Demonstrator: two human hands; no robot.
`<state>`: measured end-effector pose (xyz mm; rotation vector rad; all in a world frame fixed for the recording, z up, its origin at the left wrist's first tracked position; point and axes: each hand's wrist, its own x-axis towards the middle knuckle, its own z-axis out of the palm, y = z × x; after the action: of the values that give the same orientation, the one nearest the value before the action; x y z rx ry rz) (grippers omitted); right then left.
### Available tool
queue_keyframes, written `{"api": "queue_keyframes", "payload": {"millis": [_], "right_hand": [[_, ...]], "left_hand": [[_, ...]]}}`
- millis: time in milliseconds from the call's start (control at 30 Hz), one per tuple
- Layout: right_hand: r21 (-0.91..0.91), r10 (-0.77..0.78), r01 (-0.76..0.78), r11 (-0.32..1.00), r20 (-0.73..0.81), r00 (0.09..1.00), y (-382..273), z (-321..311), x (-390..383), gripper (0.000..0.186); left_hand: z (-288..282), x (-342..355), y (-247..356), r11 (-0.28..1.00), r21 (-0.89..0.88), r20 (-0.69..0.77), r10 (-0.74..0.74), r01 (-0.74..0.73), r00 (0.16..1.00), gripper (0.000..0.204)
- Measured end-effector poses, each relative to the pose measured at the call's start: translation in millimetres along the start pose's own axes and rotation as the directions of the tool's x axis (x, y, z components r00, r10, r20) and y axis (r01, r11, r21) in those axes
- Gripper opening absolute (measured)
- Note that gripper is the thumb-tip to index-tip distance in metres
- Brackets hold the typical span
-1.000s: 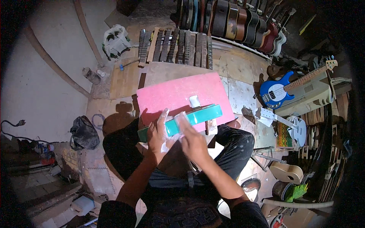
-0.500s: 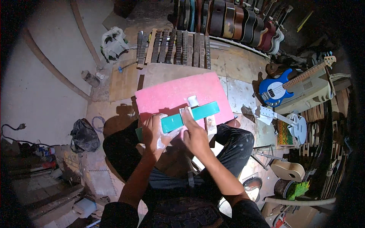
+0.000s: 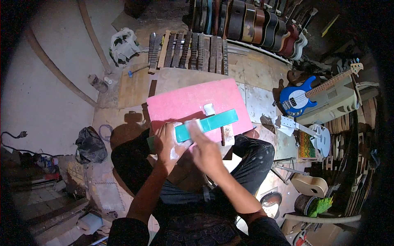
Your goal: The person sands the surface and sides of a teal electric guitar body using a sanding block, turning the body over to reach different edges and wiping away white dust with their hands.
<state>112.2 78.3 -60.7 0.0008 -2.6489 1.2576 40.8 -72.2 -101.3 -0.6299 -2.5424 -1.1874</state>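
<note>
A long, flat teal bar [image 3: 219,120] lies slantwise across a pink board [image 3: 180,102] in front of me. My left hand [image 3: 165,141], dusted with white powder, is wrapped round the bar's left part. My right hand [image 3: 206,152], smeared by motion, presses a small white pad [image 3: 192,124] onto the bar's top face, just right of my left hand. Whether the pad is cloth or paper I cannot tell. Beyond the bar, a small white block [image 3: 209,109] rests on the pink board. The bar's far left end is mostly hidden behind my left hand.
Several guitar necks [image 3: 186,51] lie in a row beyond the board, with guitar bodies [image 3: 246,24] racked behind. A blue bass guitar [image 3: 297,96] leans at the right, above a white guitar [image 3: 320,135]. A black plastic bag [image 3: 91,145] sits on the left floor.
My right hand has slid the white pad leftward along the teal bar, closer to my left hand. The left hand and the bar stay nearly in place.
</note>
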Motion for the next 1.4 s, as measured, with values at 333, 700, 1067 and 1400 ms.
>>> {"api": "queue_keyframes", "payload": {"millis": [333,700,1067,1400], "right_hand": [[0.014,0.197,-0.198,0.98,0.048,0.979,16.9,-7.0,3.9,0.075],[-0.051,0.065,-0.065,0.997,0.002,0.998,32.5,-11.7,0.7,0.069],[-0.097,0.112,-0.105,0.99,0.066,0.991,39.4,-18.3,-21.0,0.076],[0.047,0.0,0.002,0.999,-0.034,0.999,47.5,-4.8,-27.3,0.074]], "left_hand": [[3.0,2.1,6.7,0.999,-0.017,-0.004,-0.028,0.028,1.0,0.064],[3.4,-4.8,5.5,1.0,0.01,0.008,0.002,-0.002,1.0,0.061],[-6.4,-18.7,18.2,0.996,0.062,0.03,0.056,-0.058,0.998,0.049],[-2.3,-22.6,17.5,0.997,0.069,0.038,0.032,-0.035,0.999,0.053]]}}
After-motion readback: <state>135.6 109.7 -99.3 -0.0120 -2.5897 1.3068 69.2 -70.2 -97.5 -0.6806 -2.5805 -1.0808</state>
